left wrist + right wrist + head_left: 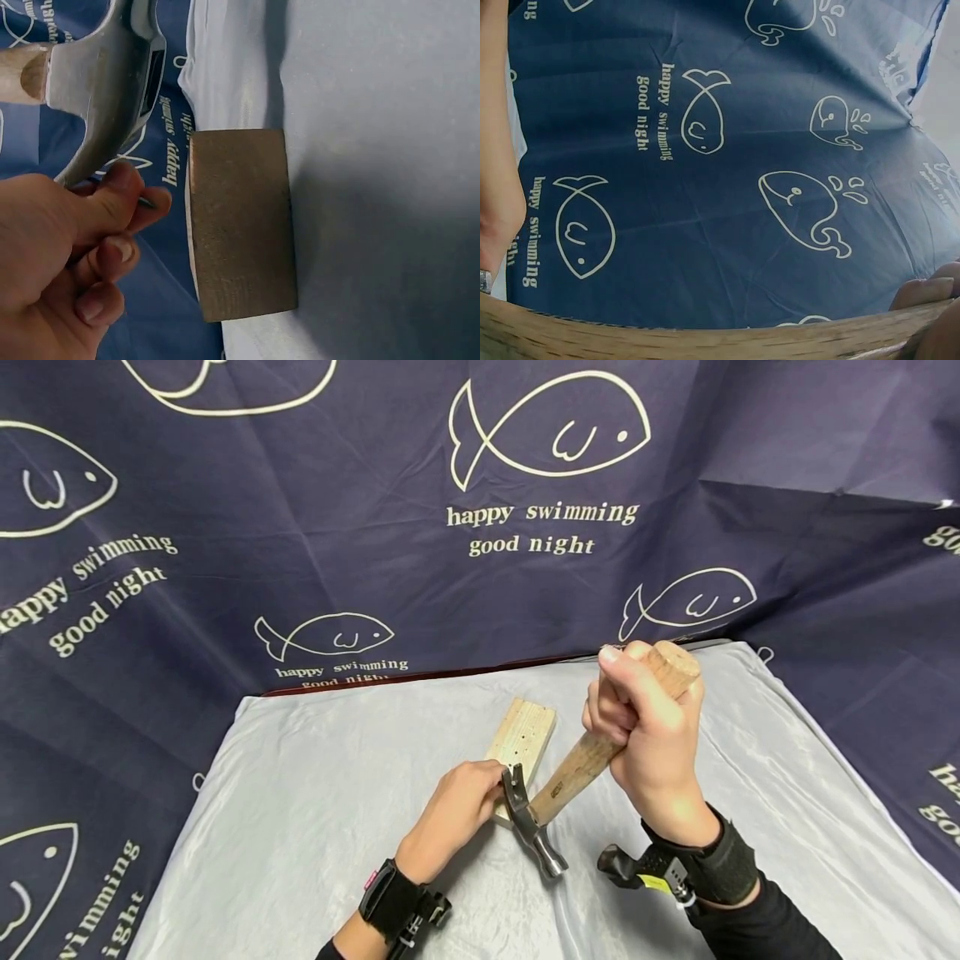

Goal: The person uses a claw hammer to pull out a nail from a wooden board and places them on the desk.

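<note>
My right hand (654, 739) grips the wooden handle of a claw hammer (573, 777) near its butt end. The steel head hangs low, its claw close to the fingers of my left hand (459, 806). In the left wrist view that hand pinches a nail (147, 202) between thumb and finger; only a short grey tip shows. Beside and under the fingers lies a pale wooden block (525, 731) with several dark spots on top. Its end face (244, 225) fills the middle of the left wrist view. In the right wrist view the hammer handle (705, 339) crosses the bottom edge.
A light grey cloth (315, 760) covers the table. Dark blue curtains (420, 552) printed with white fish and lettering hang behind it and at both sides. Each wrist wears a black strap (731, 868) with a camera mount.
</note>
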### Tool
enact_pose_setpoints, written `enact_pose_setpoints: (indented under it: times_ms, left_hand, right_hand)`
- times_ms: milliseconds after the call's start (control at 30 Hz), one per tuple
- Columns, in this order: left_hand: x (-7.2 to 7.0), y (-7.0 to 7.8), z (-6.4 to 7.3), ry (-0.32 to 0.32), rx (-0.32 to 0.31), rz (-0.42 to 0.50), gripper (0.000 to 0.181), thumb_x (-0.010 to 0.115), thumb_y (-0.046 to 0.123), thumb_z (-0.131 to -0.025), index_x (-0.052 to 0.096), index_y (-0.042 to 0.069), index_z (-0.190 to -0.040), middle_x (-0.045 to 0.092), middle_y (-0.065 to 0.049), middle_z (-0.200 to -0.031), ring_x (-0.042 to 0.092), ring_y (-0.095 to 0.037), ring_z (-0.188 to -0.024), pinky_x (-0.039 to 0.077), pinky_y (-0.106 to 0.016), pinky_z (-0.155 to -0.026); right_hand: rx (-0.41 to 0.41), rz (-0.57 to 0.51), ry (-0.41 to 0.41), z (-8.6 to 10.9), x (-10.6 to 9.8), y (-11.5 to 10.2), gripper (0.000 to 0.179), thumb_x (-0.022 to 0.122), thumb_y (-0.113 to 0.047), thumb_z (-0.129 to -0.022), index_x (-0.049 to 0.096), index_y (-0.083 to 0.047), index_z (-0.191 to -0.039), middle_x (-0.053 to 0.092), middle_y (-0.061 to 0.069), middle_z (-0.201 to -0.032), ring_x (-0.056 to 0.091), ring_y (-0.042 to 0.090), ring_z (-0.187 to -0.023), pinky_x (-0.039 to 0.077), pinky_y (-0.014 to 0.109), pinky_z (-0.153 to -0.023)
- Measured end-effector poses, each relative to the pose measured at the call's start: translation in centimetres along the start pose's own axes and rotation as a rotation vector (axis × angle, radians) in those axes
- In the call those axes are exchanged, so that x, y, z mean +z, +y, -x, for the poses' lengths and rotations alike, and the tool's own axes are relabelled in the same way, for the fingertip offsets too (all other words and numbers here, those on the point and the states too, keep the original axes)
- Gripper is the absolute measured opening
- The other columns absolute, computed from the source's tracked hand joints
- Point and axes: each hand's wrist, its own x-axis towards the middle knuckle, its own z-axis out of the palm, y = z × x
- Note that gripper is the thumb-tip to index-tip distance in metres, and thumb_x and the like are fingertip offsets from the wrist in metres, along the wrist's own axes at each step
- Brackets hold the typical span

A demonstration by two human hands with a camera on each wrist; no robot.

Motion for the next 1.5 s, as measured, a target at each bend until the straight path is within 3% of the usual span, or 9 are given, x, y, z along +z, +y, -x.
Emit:
enact_pose_setpoints:
  times_ms: [133,333,467,767,933,1033,1167,1300,1500]
  left_hand:
    - [0.5,-0.5,0.2,0.02,0.018,0.059,0.018,0.063,0.008,-0.084,0.06,0.023,-0.074,0.058,0.015,-0.07,0.048,0.0,-0.063,0.043,-0.017,-0.062]
    - [0.2,-0.8,0.0,0.122,0.012,0.17,0.015,0.056,0.016,-0.092,0.066,0.022,-0.101,0.067,0.012,-0.095,0.062,-0.003,-0.09,0.049,-0.024,-0.085]
    - [-0.1,-0.7,-0.3,0.112,-0.006,0.173,0.015,0.057,0.025,-0.092,0.067,0.023,-0.104,0.069,0.012,-0.099,0.064,-0.002,-0.094,0.049,-0.023,-0.087]
    - [0.4,-1.7,0.1,0.221,-0.279,0.224,0.014,0.061,0.027,-0.09,0.066,0.017,-0.099,0.069,0.012,-0.082,0.061,0.001,-0.072,0.05,-0.019,-0.068]
    - [-0.3,-2.3,0.5,0.261,-0.457,0.182,0.008,0.062,0.025,-0.09,0.066,0.018,-0.089,0.067,0.009,-0.071,0.056,0.0,-0.06,0.044,-0.019,-0.055]
    - [-0.8,-2.5,0.9,0.226,-0.563,0.131,0.009,0.064,0.024,-0.089,0.067,0.017,-0.084,0.065,0.007,-0.065,0.053,-0.002,-0.054,0.041,-0.021,-0.051]
    - [-1.0,-2.8,1.6,0.123,-0.65,0.107,0.013,0.065,0.024,-0.087,0.066,0.015,-0.078,0.061,0.006,-0.06,0.048,-0.006,-0.049,0.036,-0.023,-0.047]
    - [-1.0,-3.0,2.3,0.046,-0.701,0.109,0.014,0.066,0.022,-0.086,0.064,0.012,-0.077,0.058,0.004,-0.058,0.046,-0.01,-0.047,0.034,-0.024,-0.046]
    - [-0.9,-3.3,2.8,0.022,-0.724,0.028,0.014,0.065,0.017,-0.086,0.061,0.009,-0.075,0.053,-0.001,-0.058,0.045,-0.013,-0.048,0.033,-0.025,-0.046]
  right_hand:
    - [0.016,-0.014,-0.018,0.1,-0.4,-0.1,0.041,0.041,0.006,-0.092,0.03,-0.01,-0.056,0.019,-0.002,-0.042,0.017,0.011,-0.031,0.015,0.028,-0.031]
    - [0.083,-0.032,-0.015,-0.1,-0.8,-0.1,0.042,0.039,0.003,-0.093,0.027,-0.011,-0.056,0.018,-0.003,-0.042,0.016,0.011,-0.032,0.015,0.029,-0.032]
    - [0.126,-0.04,-0.012,0.2,-0.8,0.0,0.042,0.038,0.002,-0.094,0.027,-0.011,-0.056,0.018,-0.002,-0.042,0.016,0.012,-0.032,0.016,0.03,-0.033]
    - [0.048,-0.023,-0.029,0.1,-0.6,0.1,0.041,0.038,0.005,-0.093,0.027,-0.012,-0.057,0.018,-0.003,-0.042,0.017,0.012,-0.032,0.015,0.028,-0.033]
    - [0.037,-0.023,-0.02,0.2,-0.7,0.1,0.041,0.038,0.005,-0.093,0.028,-0.011,-0.057,0.018,-0.002,-0.043,0.016,0.012,-0.032,0.015,0.028,-0.033]
    - [0.027,-0.03,-0.02,0.2,-0.8,0.2,0.04,0.037,0.006,-0.093,0.028,-0.011,-0.057,0.019,-0.002,-0.043,0.016,0.011,-0.032,0.015,0.027,-0.033]
    - [0.018,-0.032,-0.018,0.2,-0.8,0.2,0.04,0.038,0.006,-0.092,0.028,-0.011,-0.057,0.019,-0.002,-0.043,0.016,0.011,-0.032,0.015,0.027,-0.032]
    - [0.024,-0.024,-0.016,0.2,-0.8,0.2,0.041,0.039,0.005,-0.092,0.028,-0.011,-0.057,0.019,-0.002,-0.043,0.016,0.011,-0.032,0.014,0.027,-0.033]
    - [0.031,-0.017,-0.008,0.2,-0.8,0.3,0.041,0.039,0.005,-0.092,0.028,-0.011,-0.057,0.019,-0.002,-0.043,0.017,0.012,-0.032,0.015,0.028,-0.033]
